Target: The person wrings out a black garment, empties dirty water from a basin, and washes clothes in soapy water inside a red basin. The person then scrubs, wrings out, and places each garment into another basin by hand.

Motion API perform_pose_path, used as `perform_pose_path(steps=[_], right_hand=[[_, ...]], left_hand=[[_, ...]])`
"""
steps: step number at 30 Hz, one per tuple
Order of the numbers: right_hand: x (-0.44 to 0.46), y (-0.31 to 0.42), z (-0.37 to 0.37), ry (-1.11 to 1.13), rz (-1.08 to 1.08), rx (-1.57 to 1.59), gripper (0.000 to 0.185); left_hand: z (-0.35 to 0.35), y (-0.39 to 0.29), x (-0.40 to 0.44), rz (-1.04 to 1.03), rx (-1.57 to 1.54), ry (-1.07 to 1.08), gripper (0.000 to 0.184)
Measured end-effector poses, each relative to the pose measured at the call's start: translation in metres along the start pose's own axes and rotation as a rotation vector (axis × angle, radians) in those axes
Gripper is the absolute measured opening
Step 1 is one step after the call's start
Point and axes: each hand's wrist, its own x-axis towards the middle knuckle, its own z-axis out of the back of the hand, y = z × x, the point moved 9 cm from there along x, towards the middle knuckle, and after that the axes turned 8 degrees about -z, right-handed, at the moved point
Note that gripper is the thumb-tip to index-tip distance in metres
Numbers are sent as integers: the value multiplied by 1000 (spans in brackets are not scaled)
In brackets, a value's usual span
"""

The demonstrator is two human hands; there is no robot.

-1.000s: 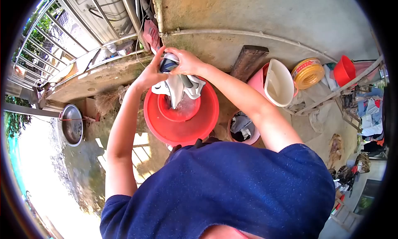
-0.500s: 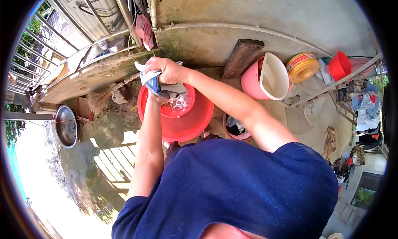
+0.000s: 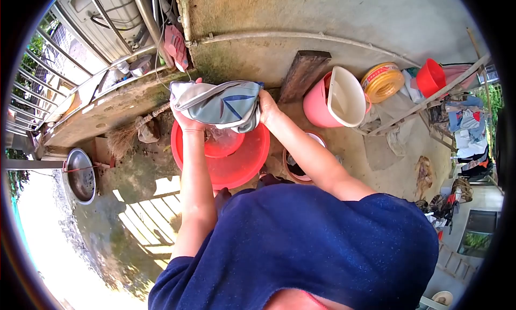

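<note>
A grey garment with dark blue stripes (image 3: 228, 105), bunched and folded, is stretched between my two hands above the red basins. At its left end, my left hand (image 3: 187, 119) grips the cloth from below and the side. My right hand (image 3: 266, 107) holds the right end, with some fingers hidden behind the fabric. Directly under the garment is a smaller red basin (image 3: 223, 146) with water in it. It sits within a large red basin (image 3: 236, 173) on the ground.
A pink bucket (image 3: 317, 103) and a coiled yellow hose (image 3: 384, 83) stand by the wall to the right. Near my right forearm is a tub (image 3: 290, 167) with clothes. A metal basin (image 3: 80, 175) and a straw broom (image 3: 126, 138) are at left.
The garment was bunched tightly with my hands close together. Now my hands are farther apart, my right hand has moved right, and the cloth is spread wider.
</note>
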Motion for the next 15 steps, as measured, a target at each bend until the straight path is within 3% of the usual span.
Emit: perform_pose_path(steps=[3, 5, 6, 7, 11, 13, 15], right_hand=[[20, 5, -10, 99, -34, -13, 30], [36, 14, -17, 104, -40, -81, 28], [44, 18, -19, 59, -31, -105, 27], [51, 22, -23, 14, -24, -131, 25], [79, 27, -41, -113, 107, -215, 17], [95, 29, -42, -88, 108, -264, 18], [112, 37, -50, 49, 156, -452, 17]], left_hand=[[-14, 22, 4, 327, 48, 181, 65], [-19, 10, 1, 294, 597, 57, 56], [-37, 10, 0, 298, 703, 184, 46], [-38, 9, 0, 358, 903, 179, 39], [-65, -5, -4, 214, 1546, 99, 26], [-52, -21, -2, 43, 1565, 87, 29], [-43, -39, -2, -61, 1322, -24, 31]])
